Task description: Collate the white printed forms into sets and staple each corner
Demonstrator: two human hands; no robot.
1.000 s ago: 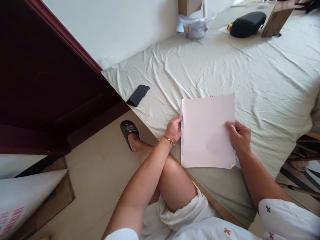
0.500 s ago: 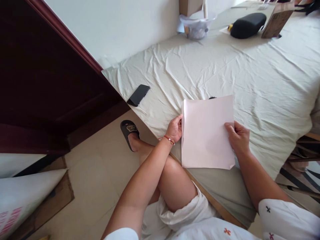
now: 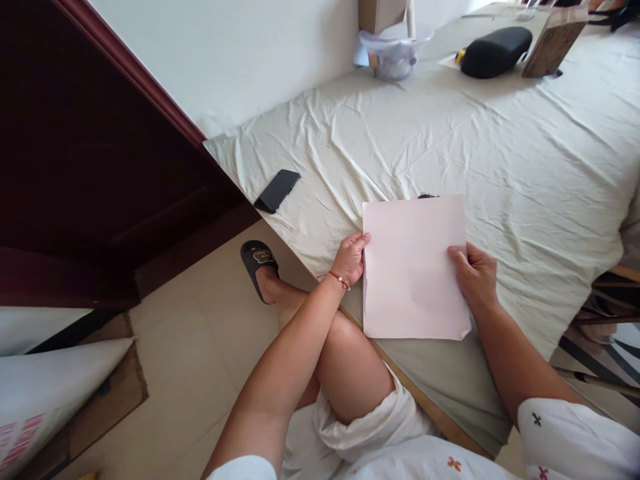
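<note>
A stack of blank, pale paper sheets [image 3: 411, 270] is held up over the cloth, with its bottom right corner curled. My left hand [image 3: 351, 258] grips the left edge, its thumb lying on the front near the upper part. On the opposite edge, my right hand [image 3: 476, 275] pinches the sheets, thumb on the front and fingers behind, hidden. A small black thing [image 3: 427, 196] peeks out behind the paper's top edge; what it is I cannot make out.
Wrinkled pale green cloth [image 3: 320, 167] covers the surface in front of me. A black phone [image 3: 278, 191] lies near its left edge. Farther back are a clear plastic tub [image 3: 395, 57], a black case [image 3: 496, 52] and an upright brown board [image 3: 556, 43].
My left thumb has moved from the side of the stack onto its front. The paper's upper left edge now looks flatter and more even, and its top right corner is slightly lower.
</note>
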